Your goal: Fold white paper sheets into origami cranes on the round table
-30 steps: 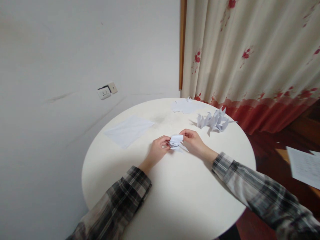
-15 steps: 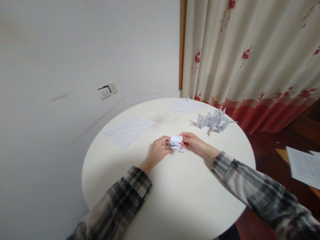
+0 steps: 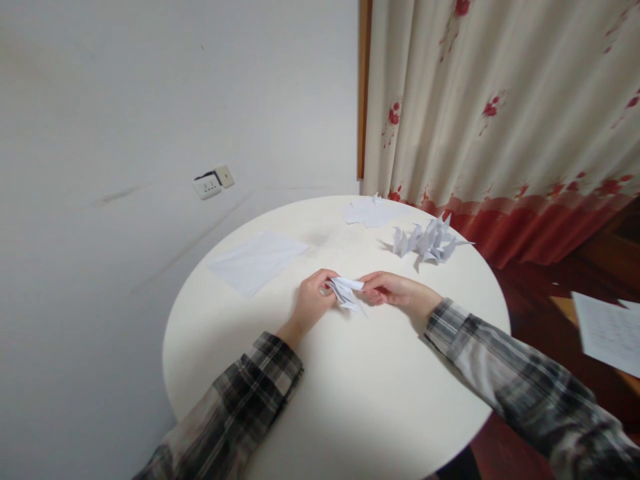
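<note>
A small piece of folded white paper (image 3: 346, 292) with several layers is held between my two hands, above the middle of the round table. My left hand (image 3: 315, 297) pinches its left end between thumb and fingers. At its upper right end, the fingertips of my right hand (image 3: 387, 289) pinch a narrow flap. The lower layers fan out downward to a point. Behind my right hand stands a cluster of folded white paper cranes (image 3: 431, 241).
A flat white sheet (image 3: 257, 262) lies left on the round white table (image 3: 320, 400). More sheets (image 3: 370, 212) lie at the far edge, a small folded paper piece (image 3: 376, 199) by them. Beyond are a wall with a socket (image 3: 207, 187) and a curtain (image 3: 490, 107). Papers (image 3: 607, 333) lie lower right.
The folded paper has tilted, its layers now slanting down to the right. My right hand has shifted slightly and drawn its flap out to the right; my left hand has moved a little left.
</note>
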Demonstrator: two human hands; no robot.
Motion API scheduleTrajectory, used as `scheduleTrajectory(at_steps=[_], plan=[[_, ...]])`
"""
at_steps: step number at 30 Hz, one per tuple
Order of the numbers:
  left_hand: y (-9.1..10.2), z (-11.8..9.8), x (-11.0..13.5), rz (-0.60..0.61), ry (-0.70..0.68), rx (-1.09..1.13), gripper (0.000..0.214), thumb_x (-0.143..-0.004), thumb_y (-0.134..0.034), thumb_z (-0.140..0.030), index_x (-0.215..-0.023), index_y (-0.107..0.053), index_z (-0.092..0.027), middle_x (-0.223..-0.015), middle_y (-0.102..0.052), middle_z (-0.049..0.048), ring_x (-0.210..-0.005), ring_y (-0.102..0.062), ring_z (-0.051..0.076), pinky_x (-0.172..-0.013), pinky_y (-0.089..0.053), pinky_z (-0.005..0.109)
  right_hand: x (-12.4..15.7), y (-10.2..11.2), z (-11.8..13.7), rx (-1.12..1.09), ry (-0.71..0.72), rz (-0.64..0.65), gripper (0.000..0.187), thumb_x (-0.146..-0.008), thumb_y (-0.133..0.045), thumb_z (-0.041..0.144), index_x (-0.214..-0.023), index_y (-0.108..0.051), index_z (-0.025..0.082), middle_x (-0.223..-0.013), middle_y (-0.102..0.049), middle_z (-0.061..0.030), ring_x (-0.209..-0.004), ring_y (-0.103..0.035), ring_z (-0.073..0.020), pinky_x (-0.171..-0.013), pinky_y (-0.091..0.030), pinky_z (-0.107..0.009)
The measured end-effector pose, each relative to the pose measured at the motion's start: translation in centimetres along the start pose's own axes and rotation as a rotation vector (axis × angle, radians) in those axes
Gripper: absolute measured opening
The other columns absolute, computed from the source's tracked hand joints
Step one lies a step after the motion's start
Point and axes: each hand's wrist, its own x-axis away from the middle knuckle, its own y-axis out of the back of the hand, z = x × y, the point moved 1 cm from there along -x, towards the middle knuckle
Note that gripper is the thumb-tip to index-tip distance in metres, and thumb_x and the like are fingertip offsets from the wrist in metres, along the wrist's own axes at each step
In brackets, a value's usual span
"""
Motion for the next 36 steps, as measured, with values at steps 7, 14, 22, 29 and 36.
scheduleTrajectory(at_steps=[7, 14, 22, 29, 36], plan=[[0.0, -0.3, 0.0, 0.050, 0.004, 0.064, 0.020, -0.061, -0.054, -0.006, -0.078, -0.060, -0.015, -0.073, -0.062, -0.0002, -0.067, -0.057, 0.012, -0.065, -0.046, 0.023, -0.3, 0.9, -0.6, -0.184, -0.058, 0.058, 0.014, -0.073, -0.046, 0.008, -0.060, -0.043, 0.013, -0.047, -0.028, 0.0075, -0.040, -0.023, -0.0032, -0.039, -0.022, -0.014], [-0.4, -0.4, 0.2, 0.091, -0.034, 0.081, 0.020, -0.063, -0.057, -0.007, -0.081, -0.059, -0.015, -0.078, -0.063, 0.0016, -0.071, -0.059, 0.014, -0.068, -0.047, 0.024, -0.3, 1.3, -0.7, -0.286, -0.186, 0.140, 0.025, -0.079, -0.036, 0.010, -0.055, -0.037, 0.015, -0.046, -0.023, 0.0076, -0.037, -0.016, -0.0034, -0.036, -0.025, -0.013], [-0.2, -0.5, 0.1, 0.084, -0.118, 0.026, 0.017, -0.064, -0.056, -0.006, -0.079, -0.058, -0.016, -0.080, -0.062, 0.0020, -0.073, -0.057, 0.014, -0.066, -0.045, 0.024, -0.3, 1.3, -0.8, -0.309, -0.166, 0.164, 0.027, -0.081, -0.036, 0.011, -0.056, -0.032, 0.017, -0.045, -0.021, 0.0087, -0.036, -0.014, -0.0032, -0.034, -0.024, -0.011], [0.0, -0.6, 0.2, 0.037, -0.144, -0.026, 0.013, -0.065, -0.055, -0.008, -0.074, -0.056, -0.017, -0.077, -0.059, 0.0009, -0.071, -0.054, 0.014, -0.066, -0.042, 0.024, 0.0, 0.9, -0.6, -0.269, -0.185, 0.295, 0.029, -0.078, -0.036, 0.012, -0.051, -0.029, 0.017, -0.041, -0.023, 0.0080, -0.033, -0.016, -0.0027, -0.034, -0.023, -0.011], [-0.1, -0.7, 0.3, 0.039, -0.120, -0.011, 0.017, -0.065, -0.052, -0.009, -0.079, -0.055, -0.017, -0.076, -0.058, 0.0006, -0.072, -0.054, 0.014, -0.067, -0.043, 0.025, 0.0, 1.1, -0.6, -0.282, -0.188, 0.308, 0.029, -0.075, -0.038, 0.012, -0.050, -0.026, 0.018, -0.039, -0.023, 0.0076, -0.032, -0.016, -0.0027, -0.033, -0.023, -0.012]])
